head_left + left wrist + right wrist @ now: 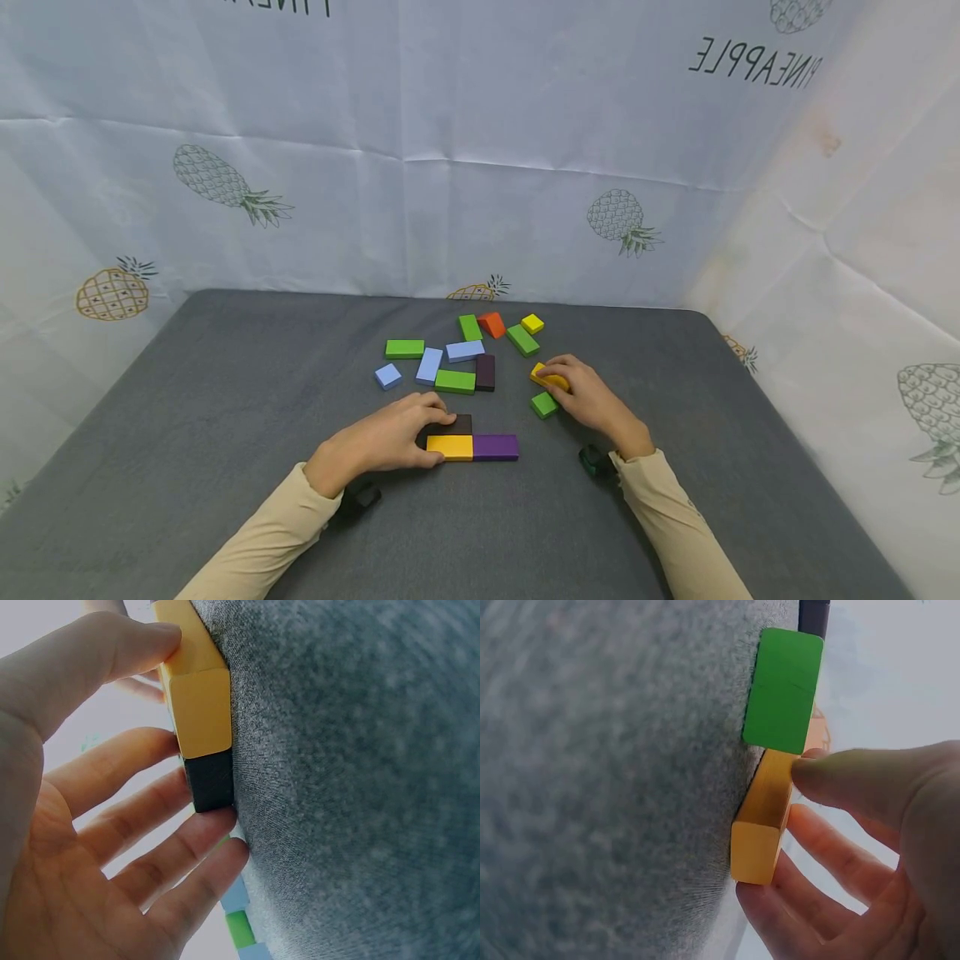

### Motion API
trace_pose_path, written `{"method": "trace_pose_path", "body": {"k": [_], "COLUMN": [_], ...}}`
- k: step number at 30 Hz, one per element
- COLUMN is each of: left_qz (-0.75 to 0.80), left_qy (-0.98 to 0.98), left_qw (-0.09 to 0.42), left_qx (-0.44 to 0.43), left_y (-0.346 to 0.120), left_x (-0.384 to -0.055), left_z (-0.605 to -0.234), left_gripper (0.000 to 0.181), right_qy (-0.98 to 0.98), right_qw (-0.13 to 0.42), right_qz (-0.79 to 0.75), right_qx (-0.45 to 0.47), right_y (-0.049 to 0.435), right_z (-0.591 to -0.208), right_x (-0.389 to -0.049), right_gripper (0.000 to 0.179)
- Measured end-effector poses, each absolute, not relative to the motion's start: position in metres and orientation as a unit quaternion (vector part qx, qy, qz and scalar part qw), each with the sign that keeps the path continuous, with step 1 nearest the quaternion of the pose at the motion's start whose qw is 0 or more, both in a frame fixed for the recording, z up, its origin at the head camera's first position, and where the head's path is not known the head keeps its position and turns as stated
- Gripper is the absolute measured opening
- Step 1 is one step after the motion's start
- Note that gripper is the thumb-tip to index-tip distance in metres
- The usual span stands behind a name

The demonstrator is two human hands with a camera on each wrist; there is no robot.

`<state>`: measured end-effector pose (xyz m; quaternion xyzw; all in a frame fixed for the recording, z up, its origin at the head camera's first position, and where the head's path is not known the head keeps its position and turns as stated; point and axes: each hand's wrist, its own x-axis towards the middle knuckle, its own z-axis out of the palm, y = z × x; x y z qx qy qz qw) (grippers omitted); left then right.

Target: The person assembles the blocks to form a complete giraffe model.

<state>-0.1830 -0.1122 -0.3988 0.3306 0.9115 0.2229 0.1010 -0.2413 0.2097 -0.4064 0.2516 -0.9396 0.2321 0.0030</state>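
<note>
In the head view my left hand (pixel 390 435) spans a yellow block (pixel 450 448) and a black block (pixel 459 425) lying side by side. Its thumb presses the yellow block's near side, and its fingers reach over and past the black one, as the left wrist view also shows. A purple block (pixel 496 447) lies end to end with the yellow one. Over to the right, my right hand (pixel 588 396) grips another yellow block (pixel 756 851) between thumb and fingers; it still lies on the cloth. A small green block (pixel 544 406) sits just in front of it.
Beyond the hands lie loose blocks: several green ones, such as a green block (pixel 454 382), light blue blocks (pixel 429 367), a dark block (pixel 485 372), an orange block (pixel 492 324) and a small yellow block (pixel 532 323). A pineapple-print curtain (pixel 465 217) stands behind the grey table (pixel 465 533).
</note>
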Motion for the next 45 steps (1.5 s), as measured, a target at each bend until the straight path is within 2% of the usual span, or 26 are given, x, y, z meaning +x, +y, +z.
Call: {"method": "trace_pose_path", "body": {"k": [20,37,45], "left_qz": [0.222,0.224,0.222], "left_qy": [0.913,0.914,0.914], "left_qw": [0.100,0.098,0.095], "left_qx": [0.327,0.324,0.324], "left_y": [-0.111,-0.111,-0.112], "left_x": [-0.183,-0.181,-0.181], "left_z": [-0.399,-0.398,-0.398], "left_gripper": [0.046,0.047,0.047], "right_qy": [-0.945,-0.929,-0.929], "right_qw": [0.010,0.008,-0.015], "right_qz": [0.239,0.253,0.232], "right_qx": [0.222,0.270,0.289], "right_y": [0.210,0.195,0.183], "right_z": [-0.403,-0.391,-0.386], "right_x": [-0.241,-0.232,-0.228], "right_gripper": [0.029,0.031,0.033]}}
